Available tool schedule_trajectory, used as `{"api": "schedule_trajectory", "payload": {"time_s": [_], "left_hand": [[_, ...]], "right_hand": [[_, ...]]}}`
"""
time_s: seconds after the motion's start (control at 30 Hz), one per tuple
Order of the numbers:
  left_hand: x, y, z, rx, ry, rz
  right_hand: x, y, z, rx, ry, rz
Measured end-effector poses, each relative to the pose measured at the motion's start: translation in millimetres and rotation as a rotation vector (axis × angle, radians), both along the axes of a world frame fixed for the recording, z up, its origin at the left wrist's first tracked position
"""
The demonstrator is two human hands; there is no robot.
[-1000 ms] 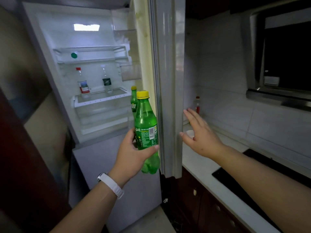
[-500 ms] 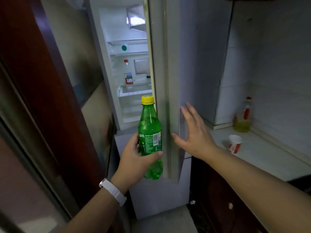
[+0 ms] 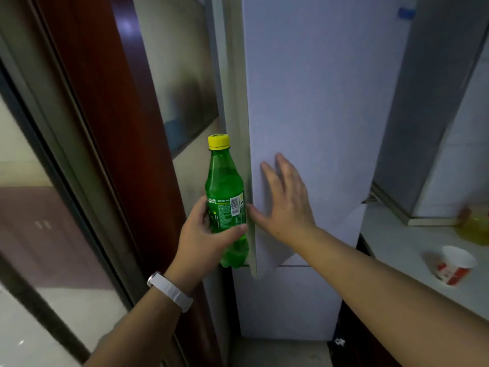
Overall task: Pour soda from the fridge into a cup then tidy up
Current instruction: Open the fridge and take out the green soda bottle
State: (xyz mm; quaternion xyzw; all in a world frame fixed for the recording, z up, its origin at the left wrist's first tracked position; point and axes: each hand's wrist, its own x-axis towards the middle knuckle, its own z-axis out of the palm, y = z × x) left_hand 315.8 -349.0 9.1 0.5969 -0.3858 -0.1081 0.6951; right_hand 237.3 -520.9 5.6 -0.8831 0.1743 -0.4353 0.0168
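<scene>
My left hand (image 3: 202, 238) grips a green soda bottle (image 3: 225, 192) with a yellow cap, upright, just left of the fridge door's edge. My right hand (image 3: 284, 200) lies flat with straight fingers against the outside of the pale fridge door (image 3: 317, 102), which is almost closed. A white paper cup (image 3: 453, 264) with red print stands on the counter (image 3: 397, 242) at the right. The fridge interior is hidden.
A dark red door frame (image 3: 119, 128) and a glass sliding door stand close on the left. A yellow oil bottle (image 3: 476, 223) sits at the counter's back right. Dark cabinets run under the counter.
The fridge door has swung nearly closed under my right hand, hiding the shelves. My left hand kept the bottle beside the door edge. The view has turned to the left.
</scene>
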Motion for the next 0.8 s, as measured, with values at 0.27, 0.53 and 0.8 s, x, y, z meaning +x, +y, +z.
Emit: {"api": "schedule_trajectory", "payload": {"time_s": [0.27, 0.53, 0.8], "left_hand": [[37.0, -7.2, 2.9, -0.013, 0.014, 0.078], [81.7, -34.4, 1.5, -0.052, 0.069, 0.081], [117.0, -62.4, 2.9, -0.025, 0.059, 0.075]], "right_hand": [[53.5, -24.3, -8.2, -0.070, 0.011, 0.010], [89.6, -75.6, -1.0, -0.285, 0.071, -0.003], [116.0, -121.2, 1.9, -0.302, 0.086, -0.101]]}}
